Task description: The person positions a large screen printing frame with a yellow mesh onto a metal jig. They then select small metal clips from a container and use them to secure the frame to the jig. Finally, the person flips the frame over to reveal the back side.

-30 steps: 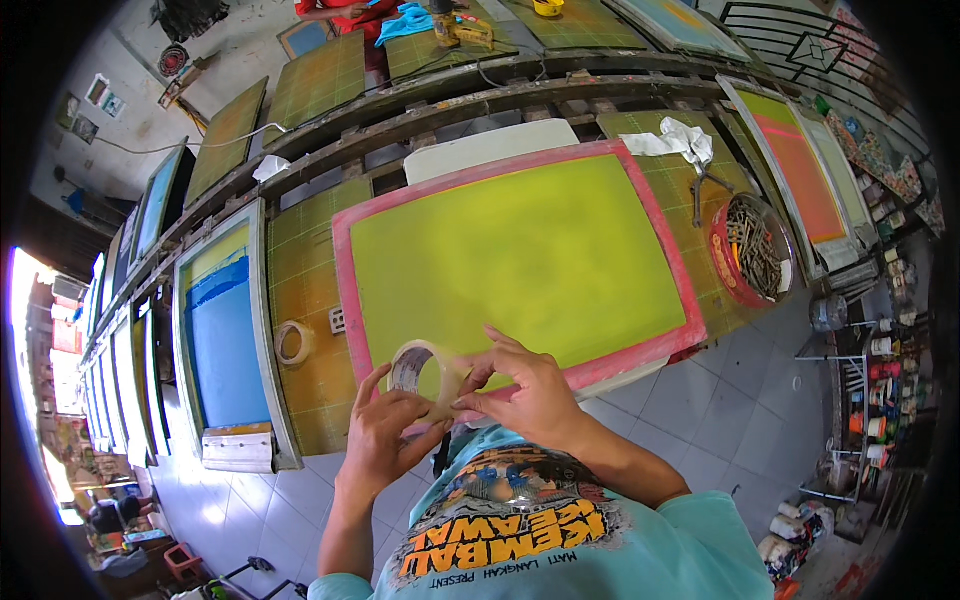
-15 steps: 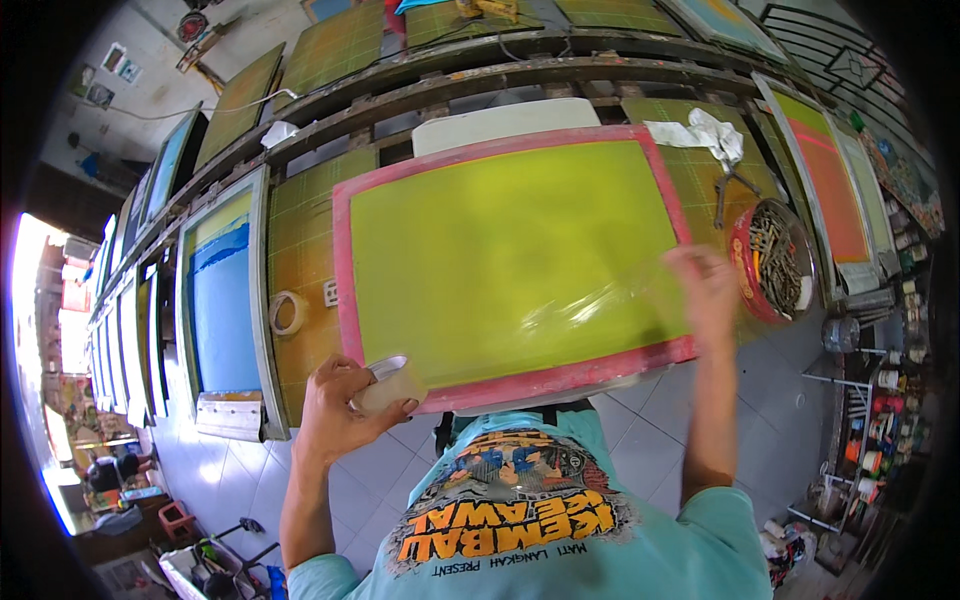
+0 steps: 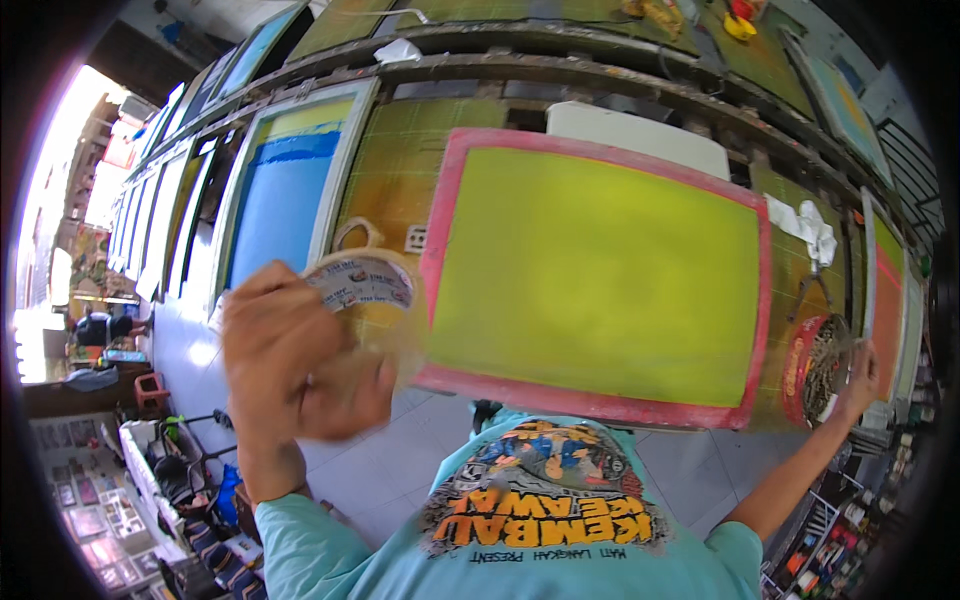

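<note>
My left hand (image 3: pixel 300 360) is raised close to the camera, blurred, with its fingers wrapped round a roll of clear tape (image 3: pixel 365 285). Below and beyond it lies a screen-printing frame (image 3: pixel 600 405) with a pink-red border and yellow-green mesh (image 3: pixel 610 270). My right arm is stretched far to the right. The right hand (image 3: pixel 865 385) is beside a round red tin (image 3: pixel 797 370) full of small metal pieces, its fingertips drawn together. The clear strip off the roll is too faint to follow all the way to them.
Another frame with blue and yellow mesh (image 3: pixel 285 190) stands at the left. A second tape roll (image 3: pixel 357 235) and a power socket (image 3: pixel 417 238) lie between the frames. A crumpled white cloth (image 3: pixel 803 228) and a metal tool (image 3: pixel 812 290) are beyond the tin.
My left hand has lifted the tape roll up and left, off the frame's near corner. The right hand, which pinched the clear strip over the mesh, has moved far right past the tin. The view has turned.
</note>
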The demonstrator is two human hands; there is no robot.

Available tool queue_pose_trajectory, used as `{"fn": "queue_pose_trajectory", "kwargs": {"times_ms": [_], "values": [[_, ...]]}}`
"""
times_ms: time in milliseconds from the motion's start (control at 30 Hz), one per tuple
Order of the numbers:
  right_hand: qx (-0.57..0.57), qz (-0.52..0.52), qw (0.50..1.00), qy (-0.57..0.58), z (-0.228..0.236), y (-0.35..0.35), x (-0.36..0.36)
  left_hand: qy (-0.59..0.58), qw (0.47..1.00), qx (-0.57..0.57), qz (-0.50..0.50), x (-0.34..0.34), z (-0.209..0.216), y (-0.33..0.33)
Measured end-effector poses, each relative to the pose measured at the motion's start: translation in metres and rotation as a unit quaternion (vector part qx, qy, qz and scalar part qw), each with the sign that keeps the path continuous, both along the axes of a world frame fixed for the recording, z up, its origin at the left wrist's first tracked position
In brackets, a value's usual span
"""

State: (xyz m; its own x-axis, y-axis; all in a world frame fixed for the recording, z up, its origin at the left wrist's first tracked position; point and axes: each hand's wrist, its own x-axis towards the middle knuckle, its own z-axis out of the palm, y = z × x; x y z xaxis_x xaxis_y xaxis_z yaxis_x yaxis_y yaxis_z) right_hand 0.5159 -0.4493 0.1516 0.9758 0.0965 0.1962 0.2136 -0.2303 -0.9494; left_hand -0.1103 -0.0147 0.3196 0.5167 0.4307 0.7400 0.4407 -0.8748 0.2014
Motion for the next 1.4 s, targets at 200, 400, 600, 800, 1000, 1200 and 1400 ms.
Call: {"fn": "queue_pose_trajectory", "kwargs": {"times_ms": [200, 400, 600, 800, 1000, 1200, 1400], "values": [[-0.372, -0.126, 0.891, -0.227, 0.02, -0.029, 0.031, 0.444, 0.819, 0.363, 0.0, -0.048, 0.096, -0.054], [-0.133, -0.066, 0.98, -0.135, -0.006, -0.035, 0.079, 0.386, 0.782, 0.49, 0.007, -0.081, 0.08, -0.034], [-0.187, 0.001, 0.981, -0.049, -0.012, -0.026, 0.12, -0.076, 0.941, 0.139, 0.299, -0.184, 0.002, 0.023], [0.098, 0.092, 0.99, -0.036, -0.071, -0.015, 0.07, 0.126, 0.956, -0.144, 0.221, -0.121, -0.162, 0.044], [-0.081, 0.086, 0.991, -0.057, -0.041, -0.041, 0.108, 0.128, 0.957, -0.155, 0.21, -0.143, -0.283, 0.034], [-0.237, 0.115, 0.948, -0.18, -0.012, -0.011, 0.07, -0.057, 0.955, -0.146, 0.252, -0.109, -0.21, 0.037], [-0.072, 0.057, 0.994, -0.061, -0.021, 0.011, 0.063, -0.245, 0.957, -0.153, 0.035, -0.037, -0.042, -0.052]]}}
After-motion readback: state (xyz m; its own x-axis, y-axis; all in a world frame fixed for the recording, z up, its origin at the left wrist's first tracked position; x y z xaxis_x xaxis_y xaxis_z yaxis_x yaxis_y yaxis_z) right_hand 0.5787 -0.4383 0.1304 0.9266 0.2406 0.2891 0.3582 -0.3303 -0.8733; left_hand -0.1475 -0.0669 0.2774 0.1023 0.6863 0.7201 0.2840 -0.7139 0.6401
